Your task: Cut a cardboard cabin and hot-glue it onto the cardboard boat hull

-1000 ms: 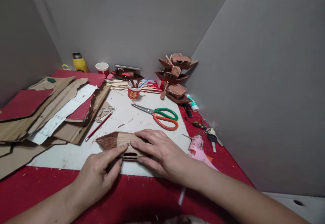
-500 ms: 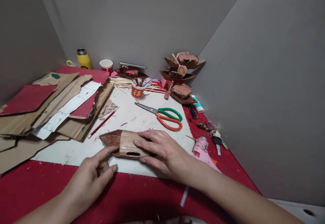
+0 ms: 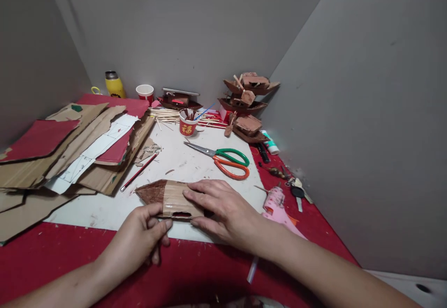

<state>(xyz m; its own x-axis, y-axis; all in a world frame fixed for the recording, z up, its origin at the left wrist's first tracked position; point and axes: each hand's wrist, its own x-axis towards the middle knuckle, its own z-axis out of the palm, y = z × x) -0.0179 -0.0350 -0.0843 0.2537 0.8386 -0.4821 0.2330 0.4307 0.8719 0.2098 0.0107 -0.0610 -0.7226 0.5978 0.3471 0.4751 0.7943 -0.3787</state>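
Resting on white paper [image 3: 171,152], the boat [image 3: 177,198] is held by the right hand [image 3: 226,209], fingers slightly spread. Its near edge is touched by the left hand [image 3: 139,231], fingers bent; pinching cannot be confirmed.

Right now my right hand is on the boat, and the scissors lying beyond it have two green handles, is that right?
Not quite: the head view shows the scissors have one green handle and one orange handle. Your right hand is on the boat, and the scissors do lie beyond it.
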